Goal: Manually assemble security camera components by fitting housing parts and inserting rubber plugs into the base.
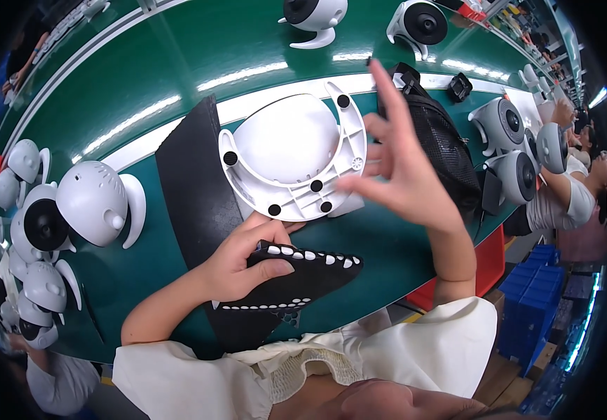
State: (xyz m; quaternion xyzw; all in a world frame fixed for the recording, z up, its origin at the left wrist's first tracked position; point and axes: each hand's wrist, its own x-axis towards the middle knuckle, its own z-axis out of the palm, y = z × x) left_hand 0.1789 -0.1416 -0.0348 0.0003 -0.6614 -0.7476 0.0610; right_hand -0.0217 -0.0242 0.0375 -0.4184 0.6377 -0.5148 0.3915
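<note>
A white round plastic housing (286, 143) with a ribbed, crescent-shaped base lies upside down on a black mat (190, 161). Several black round pads (316, 185) sit on the base's rim and arms. My left hand (244, 259) pinches a black sheet (310, 273) between thumb and fingers, just below the housing. White oval gaps line the sheet's edges. My right hand (405, 168) hovers at the housing's right side, fingers spread and the index stretched upward. At that fingertip is a small black piece (370, 61), probably a pad like those on the base.
Several finished-looking white round devices (93, 203) crowd the left side of the green table (142, 280); others (506, 119) stand at the right and far side. A black mesh bag (440, 133) lies beyond my right hand. Blue crates (531, 294) and other people are at the right.
</note>
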